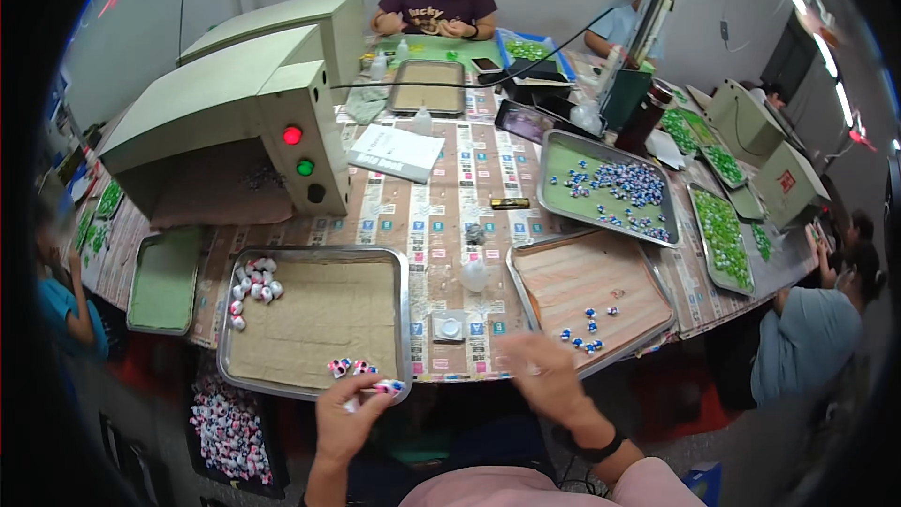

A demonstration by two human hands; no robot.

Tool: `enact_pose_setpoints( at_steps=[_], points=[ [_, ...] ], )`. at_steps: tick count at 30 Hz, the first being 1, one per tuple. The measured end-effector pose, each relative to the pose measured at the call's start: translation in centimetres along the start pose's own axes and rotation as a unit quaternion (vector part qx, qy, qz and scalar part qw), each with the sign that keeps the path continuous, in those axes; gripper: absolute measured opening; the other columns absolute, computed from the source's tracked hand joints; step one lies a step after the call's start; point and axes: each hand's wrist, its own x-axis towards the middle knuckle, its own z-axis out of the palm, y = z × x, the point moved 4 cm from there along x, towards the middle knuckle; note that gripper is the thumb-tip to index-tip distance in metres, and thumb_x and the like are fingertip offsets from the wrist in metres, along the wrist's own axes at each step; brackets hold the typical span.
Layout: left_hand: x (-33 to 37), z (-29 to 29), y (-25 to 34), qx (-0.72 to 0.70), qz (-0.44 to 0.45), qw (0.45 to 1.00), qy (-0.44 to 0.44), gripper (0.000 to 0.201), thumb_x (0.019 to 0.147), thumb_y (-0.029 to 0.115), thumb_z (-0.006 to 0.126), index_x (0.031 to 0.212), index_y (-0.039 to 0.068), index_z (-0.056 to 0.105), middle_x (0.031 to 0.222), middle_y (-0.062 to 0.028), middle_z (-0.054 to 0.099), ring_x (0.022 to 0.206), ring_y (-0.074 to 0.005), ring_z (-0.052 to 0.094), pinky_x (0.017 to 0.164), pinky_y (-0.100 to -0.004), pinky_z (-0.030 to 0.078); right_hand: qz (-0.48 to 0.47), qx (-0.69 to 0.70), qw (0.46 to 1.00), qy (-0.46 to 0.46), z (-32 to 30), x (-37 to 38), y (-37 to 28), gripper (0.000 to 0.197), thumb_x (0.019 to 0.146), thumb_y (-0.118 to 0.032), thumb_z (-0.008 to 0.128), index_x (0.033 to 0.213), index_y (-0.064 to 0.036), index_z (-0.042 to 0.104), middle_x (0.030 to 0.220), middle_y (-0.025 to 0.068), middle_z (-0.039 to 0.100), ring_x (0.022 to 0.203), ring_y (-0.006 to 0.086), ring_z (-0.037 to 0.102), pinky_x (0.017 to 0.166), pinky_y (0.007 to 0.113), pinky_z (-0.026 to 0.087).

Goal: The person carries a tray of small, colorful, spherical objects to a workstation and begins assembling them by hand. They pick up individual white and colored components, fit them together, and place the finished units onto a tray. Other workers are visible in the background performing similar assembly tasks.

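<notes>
My left hand (343, 418) pinches a small white, pink and blue plastic figure piece (387, 387) over the front right corner of a metal tray (406, 319). Just behind it in that tray lie a few pink, black and white pieces (349, 368). White pieces with pink spots (255, 282) are heaped at its far left. My right hand (549, 380), smeared by motion, hovers at the table's front edge beside a second tray (582, 272); whether it holds anything is not clear. Several small blue and white pieces (591, 324) lie in that tray's front part.
Behind the right tray stands a tray of many blue pieces (629, 186). A white squeeze bottle (473, 275) and a small white dish (450, 327) sit between the trays. A box-shaped machine (225, 131) occupies the left. A black crate of pieces (230, 432) is below. Other people work around.
</notes>
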Motion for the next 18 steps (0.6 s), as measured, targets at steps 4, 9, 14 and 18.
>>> enact_pose_setpoints(
  at_steps=[4, 9, 14, 18],
  points=[
    [0.7, -2.7, 0.2, 0.247, 0.056, 0.965, 0.062, 0.028, 0.068, 0.001, 0.074, 0.095, 0.002, 0.068, 0.08, -0.0072, 0.065, 0.059, -0.0118, 0.052, 0.053, -0.0266, 0.041, 0.057, -0.277, 0.943, 0.175, -8.7, -0.9, 7.9, 0.022, 0.073, 0.002, 0.062, 0.094, -0.002, 0.068, 0.099, 0.0136, 0.065, 0.094, 0.0312, 0.058, 0.088, 0.038, 0.044],
    [1.2, -3.0, 0.3, 0.288, 0.121, 0.946, 0.089, 0.027, 0.069, -0.001, 0.069, 0.095, 0.001, 0.064, 0.087, -0.0098, 0.061, 0.066, -0.0154, 0.052, 0.06, -0.028, 0.043, 0.108, -0.328, 0.926, 0.155, -12.2, -2.2, 13.2, 0.02, 0.073, -0.001, 0.062, 0.092, 0.0001, 0.066, 0.097, 0.0156, 0.064, 0.097, 0.0331, 0.055, 0.088, 0.04, 0.043],
    [0.2, -4.1, -1.1, 0.044, 0.052, 0.992, 0.105, 0.024, 0.072, -0.012, 0.054, 0.092, 0.0, 0.052, 0.091, -0.0064, 0.05, 0.082, -0.0155, 0.052, 0.073, -0.0281, 0.044, 0.116, -0.3, 0.939, 0.12, -11.4, -2.3, 16.3, 0.021, 0.071, -0.002, 0.063, 0.092, -0.0003, 0.066, 0.092, 0.0167, 0.063, 0.091, 0.0348, 0.056, 0.086, 0.041, 0.043],
    [-0.7, -0.9, -0.3, -0.414, -0.073, 0.906, -0.054, 0.023, 0.08, -0.011, 0.05, 0.098, 0.003, 0.049, 0.105, -0.0109, 0.053, 0.091, -0.0179, 0.057, 0.082, -0.027, 0.049, 0.193, -0.117, 0.95, 0.214, -10.6, -2.2, 14.6, 0.021, 0.079, 0.001, 0.064, 0.1, -0.0007, 0.063, 0.083, 0.0056, 0.062, 0.075, 0.0122, 0.06, 0.064, 0.025, 0.048]
  ],
)
